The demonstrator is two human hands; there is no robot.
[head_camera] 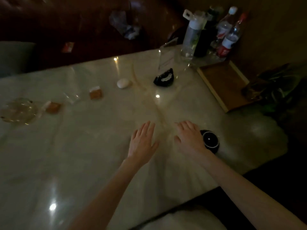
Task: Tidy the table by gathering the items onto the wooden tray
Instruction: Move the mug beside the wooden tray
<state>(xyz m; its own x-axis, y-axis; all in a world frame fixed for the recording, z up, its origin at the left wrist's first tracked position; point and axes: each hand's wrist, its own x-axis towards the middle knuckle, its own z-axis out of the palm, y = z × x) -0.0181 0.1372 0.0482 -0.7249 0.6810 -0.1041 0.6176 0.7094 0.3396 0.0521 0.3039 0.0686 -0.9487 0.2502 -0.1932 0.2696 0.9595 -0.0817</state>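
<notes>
Fingers are loosely spread and flat on both hands, palms down, gripping nothing. The left hand (143, 141) and the right hand (189, 138) sit side by side low over the pale glossy table (93, 155), near the person. It's too dim to tell if they touch the surface. Just right of the right hand, partly tucked behind it, is a small round black cup (210, 140).

The wooden tray (223, 83) lies at the far right edge of the table and looks bare inside. Just beyond it stands a cluster of bottles: a clear one with a white lid (192, 33) and a red-labelled cola bottle (228, 42).

Across the far side, left to right: a glass ashtray (17, 112), two little orange packets (53, 107) (95, 94), a white oval pebble-like thing (123, 83), and a black dish with something white in it (164, 78) in front of a clear acrylic stand (167, 54). All well apart from the tray.
</notes>
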